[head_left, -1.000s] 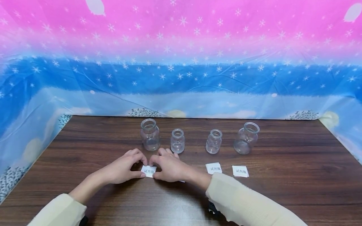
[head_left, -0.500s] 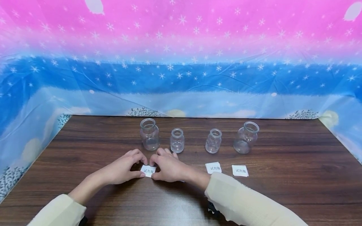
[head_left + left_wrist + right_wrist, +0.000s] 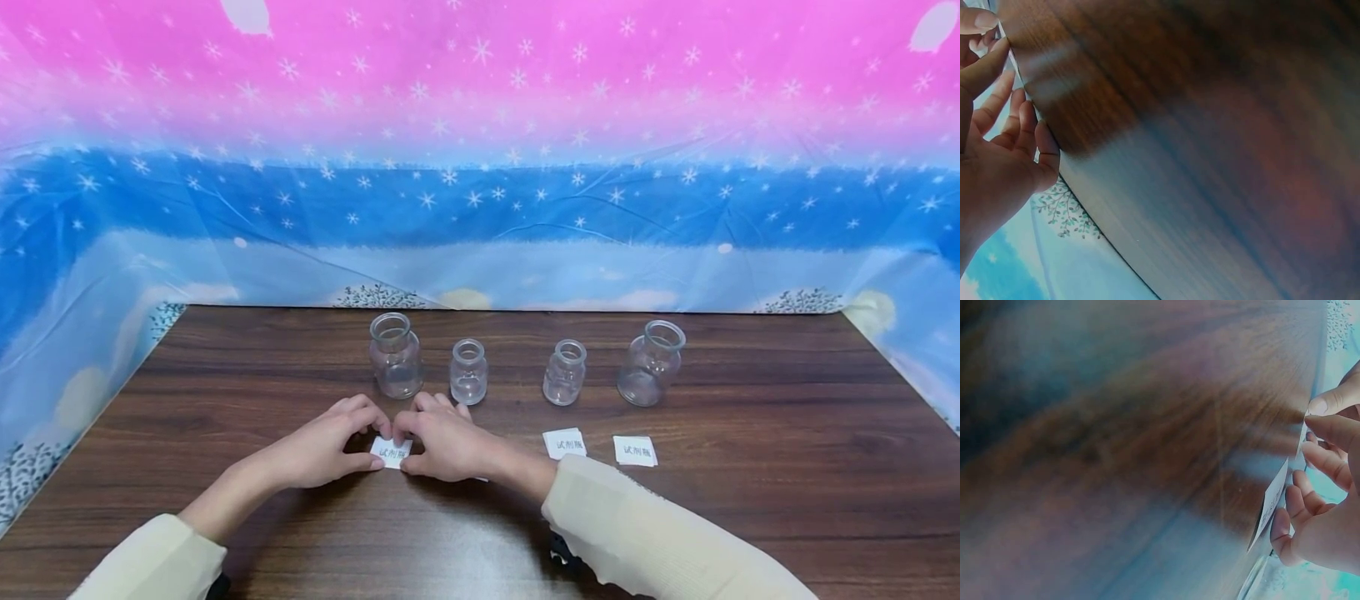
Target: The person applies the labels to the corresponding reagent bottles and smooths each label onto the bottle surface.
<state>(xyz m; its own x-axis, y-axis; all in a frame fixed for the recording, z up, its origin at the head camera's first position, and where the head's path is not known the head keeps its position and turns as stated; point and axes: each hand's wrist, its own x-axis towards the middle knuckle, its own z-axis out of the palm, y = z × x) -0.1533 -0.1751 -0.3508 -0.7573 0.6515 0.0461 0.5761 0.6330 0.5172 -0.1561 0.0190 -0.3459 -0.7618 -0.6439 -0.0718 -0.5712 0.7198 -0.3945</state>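
Note:
A white paper label (image 3: 392,452) printed with dark characters lies on the wooden table in the head view. On its left side, my left hand (image 3: 322,442) holds it between thumb and index finger, at the near and far corners. My right hand (image 3: 450,440) holds the right side the same way, its index finger close to the left one. Under the right hand a second white label (image 3: 1269,503) shows in the right wrist view; in the head view only its edge appears. In the left wrist view the left hand (image 3: 997,162) has its other fingers loosely bent.
Beyond the hands stand a large glass jar (image 3: 396,367), two small glass jars (image 3: 468,379) and another large glass jar (image 3: 648,371), in a row. Two slightly uneven stacks of white labels (image 3: 564,444) lie right of the hands. A patterned cloth (image 3: 480,200) hangs behind the table.

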